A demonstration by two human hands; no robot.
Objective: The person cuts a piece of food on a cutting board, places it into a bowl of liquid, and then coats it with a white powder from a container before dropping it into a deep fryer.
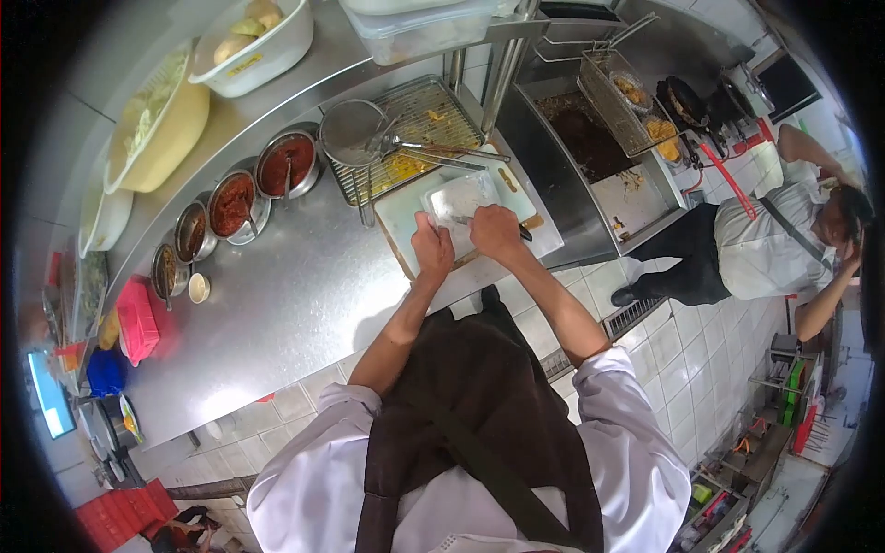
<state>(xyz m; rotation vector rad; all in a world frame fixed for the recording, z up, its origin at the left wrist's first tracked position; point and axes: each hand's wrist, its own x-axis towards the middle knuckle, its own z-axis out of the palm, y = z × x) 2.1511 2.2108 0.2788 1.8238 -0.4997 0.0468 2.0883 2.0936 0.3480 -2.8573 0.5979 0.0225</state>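
Observation:
A clear plastic container with pale contents is over the white cutting board. My left hand is closed on its near left edge. My right hand is closed at its near right side, and a thin metallic piece shows by the fingertips; its kind is not clear. A dark handle lies on the board just right of my right hand. Behind the board, a strainer and tongs rest on a wire-rack tray.
Bowls of red sauce and other condiments line the steel counter. A pink container stands at the left, tubs on the shelf above. Right are a fryer with a basket and a person in white.

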